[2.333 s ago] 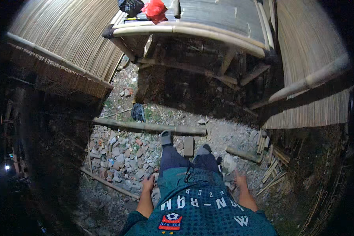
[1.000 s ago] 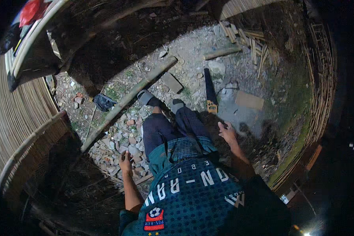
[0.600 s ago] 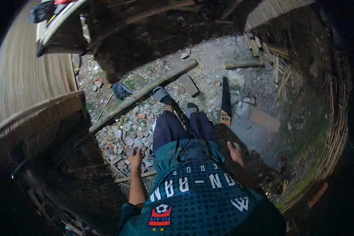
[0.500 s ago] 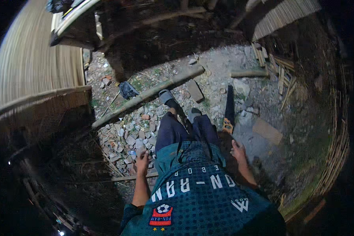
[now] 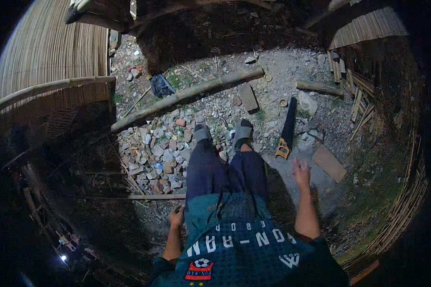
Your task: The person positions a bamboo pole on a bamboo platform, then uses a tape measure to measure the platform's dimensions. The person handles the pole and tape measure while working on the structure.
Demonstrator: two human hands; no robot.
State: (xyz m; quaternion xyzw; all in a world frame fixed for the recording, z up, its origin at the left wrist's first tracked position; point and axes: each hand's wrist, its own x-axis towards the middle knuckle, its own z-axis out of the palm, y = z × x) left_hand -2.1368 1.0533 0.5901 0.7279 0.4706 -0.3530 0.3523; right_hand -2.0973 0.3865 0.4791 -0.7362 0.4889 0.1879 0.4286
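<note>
My right hand (image 5: 301, 172) hangs over the ground at the right of my legs, its fingers loosely bent and apart with nothing in them, slightly smeared. Just beyond it and to the left lies a hand saw (image 5: 287, 125), its orange-brown handle toward me and its dark blade pointing away; hand and saw are apart. My left hand (image 5: 177, 216) is low beside my left thigh, holding nothing visible, its fingers slackly curled and not pressed together. A flat brown board (image 5: 329, 164) rests on the ground right of the saw.
Beyond my feet a long bamboo pole (image 5: 187, 98) crosses rubble, with a black plastic bag (image 5: 162, 86) behind it. A brick-like block (image 5: 247, 97) and a short bamboo piece (image 5: 319, 88) lie farther off. Cut bamboo (image 5: 361, 103) is heaped right; a slatted bamboo platform (image 5: 48, 57) stands left.
My feet have shifted; the right one now stands apart from the left. My right hand has swung forward and right, my left hand has dropped back toward my thigh. The saw still lies there.
</note>
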